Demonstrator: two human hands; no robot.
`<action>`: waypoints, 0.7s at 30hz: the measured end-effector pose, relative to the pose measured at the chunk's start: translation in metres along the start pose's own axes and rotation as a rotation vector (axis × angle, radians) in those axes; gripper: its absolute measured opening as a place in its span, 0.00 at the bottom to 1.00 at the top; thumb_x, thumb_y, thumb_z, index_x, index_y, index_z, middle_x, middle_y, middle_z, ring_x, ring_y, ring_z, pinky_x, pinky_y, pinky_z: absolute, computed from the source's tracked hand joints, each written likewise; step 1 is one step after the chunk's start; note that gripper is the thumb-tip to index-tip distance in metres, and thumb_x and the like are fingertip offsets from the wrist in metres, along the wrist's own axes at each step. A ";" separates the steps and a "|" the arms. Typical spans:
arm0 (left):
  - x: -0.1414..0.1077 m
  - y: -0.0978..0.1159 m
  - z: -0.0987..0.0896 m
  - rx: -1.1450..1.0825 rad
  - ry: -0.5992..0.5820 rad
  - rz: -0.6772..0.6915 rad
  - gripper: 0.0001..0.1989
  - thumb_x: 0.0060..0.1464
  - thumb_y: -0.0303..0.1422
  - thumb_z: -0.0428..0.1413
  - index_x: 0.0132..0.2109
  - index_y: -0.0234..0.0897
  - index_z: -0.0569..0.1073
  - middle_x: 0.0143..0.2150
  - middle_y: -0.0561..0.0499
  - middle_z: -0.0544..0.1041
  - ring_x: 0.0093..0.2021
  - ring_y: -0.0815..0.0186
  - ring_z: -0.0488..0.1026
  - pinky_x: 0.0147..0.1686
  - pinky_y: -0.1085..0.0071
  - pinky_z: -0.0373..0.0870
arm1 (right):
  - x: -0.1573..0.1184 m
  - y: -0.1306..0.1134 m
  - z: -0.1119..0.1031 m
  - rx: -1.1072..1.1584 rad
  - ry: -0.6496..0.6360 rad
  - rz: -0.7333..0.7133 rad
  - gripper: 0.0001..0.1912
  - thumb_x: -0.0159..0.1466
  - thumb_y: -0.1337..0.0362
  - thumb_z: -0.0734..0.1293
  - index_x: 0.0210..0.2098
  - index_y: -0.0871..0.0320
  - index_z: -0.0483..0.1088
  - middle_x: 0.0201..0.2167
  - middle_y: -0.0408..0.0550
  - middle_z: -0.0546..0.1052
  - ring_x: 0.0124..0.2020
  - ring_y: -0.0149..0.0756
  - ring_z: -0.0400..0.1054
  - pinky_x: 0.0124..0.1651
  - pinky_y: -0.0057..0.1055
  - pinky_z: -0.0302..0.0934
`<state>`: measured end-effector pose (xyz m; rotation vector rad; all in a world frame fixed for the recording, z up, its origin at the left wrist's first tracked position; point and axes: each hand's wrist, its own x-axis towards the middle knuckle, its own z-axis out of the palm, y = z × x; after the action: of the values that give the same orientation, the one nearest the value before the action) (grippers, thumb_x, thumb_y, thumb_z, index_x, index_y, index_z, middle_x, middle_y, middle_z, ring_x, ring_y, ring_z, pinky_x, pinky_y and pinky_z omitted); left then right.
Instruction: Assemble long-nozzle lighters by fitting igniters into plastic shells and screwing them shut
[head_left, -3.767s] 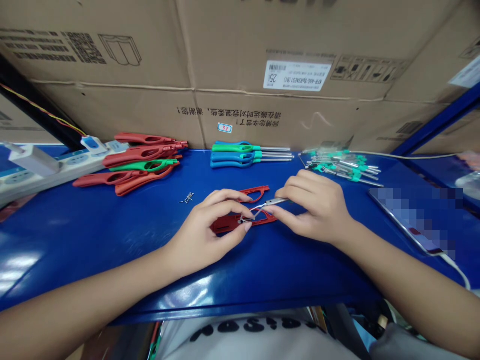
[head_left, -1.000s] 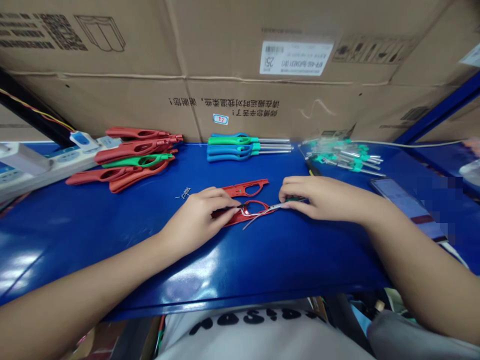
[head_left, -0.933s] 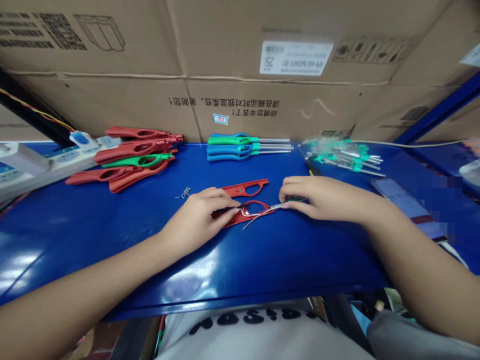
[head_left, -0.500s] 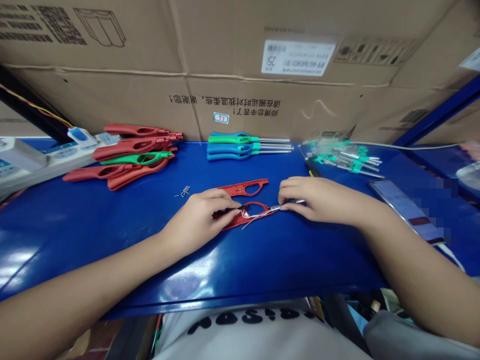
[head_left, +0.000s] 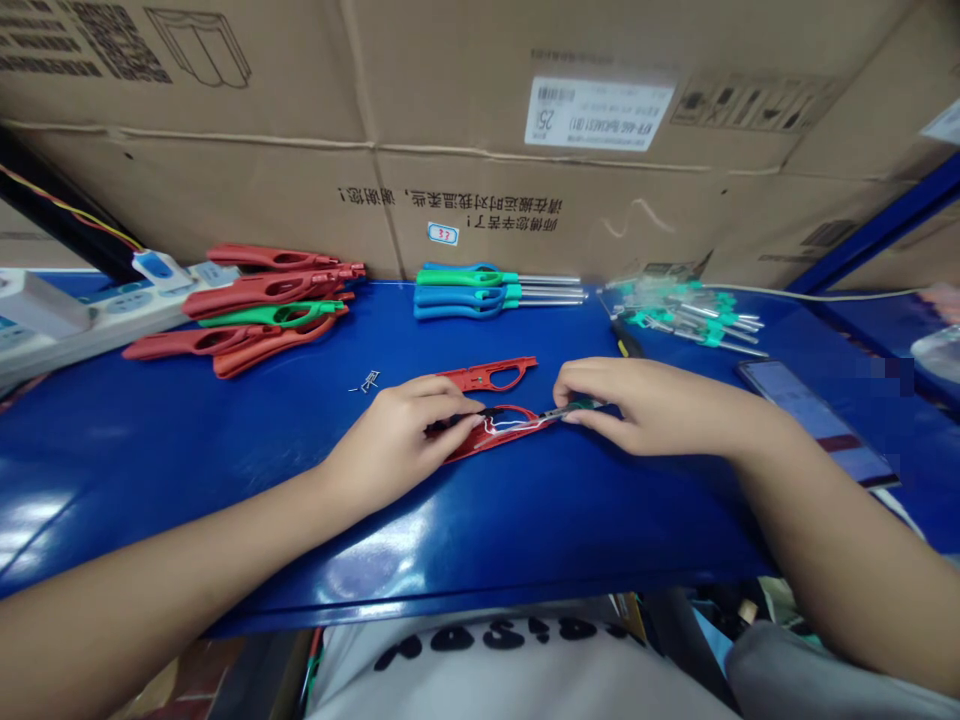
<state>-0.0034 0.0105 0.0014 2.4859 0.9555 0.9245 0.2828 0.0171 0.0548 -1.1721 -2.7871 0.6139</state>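
Observation:
A red half of a lighter handle (head_left: 517,434), its inside facing up, lies before me on the blue table. My left hand (head_left: 420,420) is closed over its left end, thumb and fingers pinching at a black part (head_left: 491,412) in it. Thin white wires (head_left: 495,428) run from there across the loop toward the right. At the narrow right end my right hand (head_left: 611,400) pinches a slim metal tube (head_left: 559,411) with a green part; the fingers cover some of it. Just behind lies the other red half shell (head_left: 517,373), partly hidden by my left hand.
Small screws (head_left: 369,380) lie left of the shells. Red and green handles (head_left: 255,292) are piled by a power strip (head_left: 127,308). Blue and green lighters (head_left: 461,300), metal tubes (head_left: 697,318), a screwdriver (head_left: 625,340) and a phone (head_left: 814,420) lie about. Cardboard (head_left: 450,120) stands behind.
My right hand has shifted slightly and turned the metal tube, so its green part shows. The loose wire that stuck out toward me now lies along the shell. My left hand stays put.

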 end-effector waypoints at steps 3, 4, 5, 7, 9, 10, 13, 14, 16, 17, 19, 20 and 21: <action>0.001 0.002 -0.002 -0.029 0.014 -0.055 0.09 0.64 0.31 0.58 0.46 0.35 0.82 0.42 0.47 0.83 0.42 0.64 0.79 0.44 0.70 0.75 | 0.000 -0.002 -0.002 0.044 0.033 -0.034 0.09 0.70 0.63 0.60 0.45 0.57 0.70 0.43 0.52 0.75 0.43 0.41 0.68 0.46 0.37 0.61; 0.001 0.002 -0.003 -0.046 0.016 -0.075 0.09 0.64 0.32 0.58 0.46 0.36 0.82 0.42 0.48 0.83 0.42 0.64 0.80 0.44 0.70 0.74 | 0.001 -0.003 -0.003 0.059 0.049 -0.048 0.10 0.70 0.62 0.60 0.46 0.57 0.70 0.43 0.52 0.75 0.44 0.42 0.68 0.47 0.37 0.61; 0.001 0.003 -0.003 -0.064 0.020 -0.095 0.09 0.64 0.32 0.58 0.45 0.36 0.82 0.42 0.48 0.83 0.42 0.64 0.80 0.44 0.70 0.74 | 0.001 -0.003 -0.003 0.080 0.062 -0.057 0.11 0.71 0.62 0.59 0.46 0.58 0.70 0.43 0.52 0.75 0.44 0.42 0.68 0.47 0.37 0.61; 0.002 0.003 -0.004 -0.100 0.034 -0.136 0.08 0.63 0.33 0.58 0.44 0.38 0.82 0.42 0.49 0.83 0.41 0.65 0.79 0.42 0.70 0.74 | 0.002 -0.005 -0.005 0.136 0.074 -0.056 0.12 0.72 0.61 0.58 0.47 0.58 0.69 0.43 0.52 0.75 0.43 0.40 0.68 0.47 0.36 0.61; 0.002 0.003 -0.005 -0.133 0.047 -0.181 0.08 0.63 0.34 0.59 0.44 0.39 0.82 0.42 0.50 0.83 0.40 0.65 0.79 0.41 0.70 0.74 | 0.002 -0.006 -0.005 0.192 0.079 -0.052 0.12 0.73 0.60 0.56 0.48 0.58 0.68 0.44 0.50 0.75 0.42 0.39 0.68 0.45 0.34 0.61; 0.002 0.003 -0.005 -0.149 0.054 -0.200 0.08 0.63 0.35 0.59 0.44 0.40 0.82 0.42 0.51 0.83 0.39 0.65 0.79 0.41 0.70 0.74 | 0.003 -0.007 -0.005 0.212 0.085 -0.053 0.13 0.73 0.59 0.56 0.49 0.57 0.67 0.45 0.50 0.75 0.42 0.38 0.69 0.45 0.34 0.61; 0.003 0.002 -0.005 -0.189 0.062 -0.229 0.08 0.63 0.36 0.59 0.45 0.42 0.82 0.41 0.52 0.83 0.39 0.65 0.79 0.40 0.69 0.73 | 0.004 -0.007 -0.003 0.218 0.131 -0.067 0.13 0.74 0.58 0.56 0.49 0.56 0.67 0.47 0.50 0.75 0.43 0.38 0.69 0.46 0.34 0.61; 0.002 0.002 -0.005 -0.196 0.062 -0.231 0.08 0.63 0.36 0.59 0.45 0.42 0.82 0.41 0.51 0.83 0.39 0.65 0.78 0.40 0.69 0.73 | 0.005 -0.007 -0.002 0.206 0.155 -0.070 0.13 0.74 0.58 0.56 0.49 0.56 0.67 0.47 0.50 0.75 0.44 0.38 0.69 0.46 0.34 0.60; 0.002 0.002 -0.004 -0.199 0.058 -0.225 0.08 0.63 0.36 0.59 0.45 0.42 0.82 0.42 0.51 0.83 0.39 0.64 0.79 0.41 0.69 0.74 | 0.006 -0.007 0.000 0.175 0.194 -0.079 0.13 0.74 0.57 0.56 0.48 0.56 0.67 0.46 0.50 0.75 0.44 0.38 0.69 0.47 0.35 0.60; 0.001 0.002 -0.004 -0.198 0.055 -0.220 0.08 0.63 0.36 0.59 0.46 0.42 0.82 0.43 0.51 0.83 0.40 0.64 0.79 0.41 0.69 0.74 | 0.007 -0.007 0.001 0.165 0.203 -0.083 0.13 0.74 0.57 0.57 0.47 0.56 0.68 0.45 0.50 0.75 0.43 0.38 0.68 0.47 0.35 0.60; 0.001 0.002 -0.004 -0.195 0.052 -0.208 0.09 0.63 0.36 0.59 0.46 0.43 0.82 0.44 0.51 0.83 0.40 0.64 0.79 0.40 0.69 0.74 | 0.008 -0.007 0.002 0.158 0.212 -0.098 0.12 0.73 0.57 0.57 0.43 0.57 0.68 0.41 0.50 0.75 0.41 0.37 0.67 0.45 0.34 0.60; 0.001 0.003 -0.004 -0.193 0.052 -0.201 0.08 0.63 0.36 0.59 0.46 0.43 0.81 0.44 0.51 0.83 0.40 0.64 0.79 0.40 0.69 0.75 | 0.009 -0.007 0.002 0.159 0.217 -0.105 0.12 0.73 0.57 0.58 0.41 0.57 0.67 0.39 0.49 0.74 0.39 0.37 0.67 0.44 0.34 0.60; 0.001 0.003 -0.004 -0.192 0.053 -0.195 0.08 0.63 0.36 0.59 0.46 0.43 0.81 0.43 0.51 0.83 0.41 0.64 0.79 0.40 0.69 0.75 | 0.010 -0.007 0.003 0.159 0.223 -0.111 0.12 0.73 0.57 0.58 0.39 0.57 0.67 0.38 0.49 0.74 0.38 0.36 0.67 0.43 0.33 0.59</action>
<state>-0.0040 0.0094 0.0061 2.1772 1.0512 0.9720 0.2704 0.0182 0.0536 -0.9827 -2.5440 0.6383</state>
